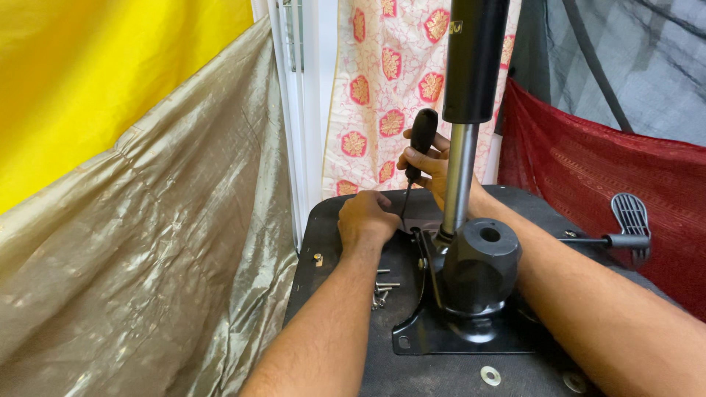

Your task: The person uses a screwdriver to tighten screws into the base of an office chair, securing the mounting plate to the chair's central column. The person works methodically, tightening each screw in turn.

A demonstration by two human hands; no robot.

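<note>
Nearest me: washer [490, 376] on the black seat underside [346, 323]; mounting plate [448, 334] with gas cylinder [461, 176]; loose screws [382, 288] (beside my left wrist). My left hand [365, 218] presses curled onto the seat. Beyond, my right hand [432, 167] grips a black-handled screwdriver [420, 143], tip down by the plate.

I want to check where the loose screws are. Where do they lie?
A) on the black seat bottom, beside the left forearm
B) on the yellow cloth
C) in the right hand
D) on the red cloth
A: the loose screws lie on the black seat bottom, just beside the left forearm, near the black metal plate.
</note>
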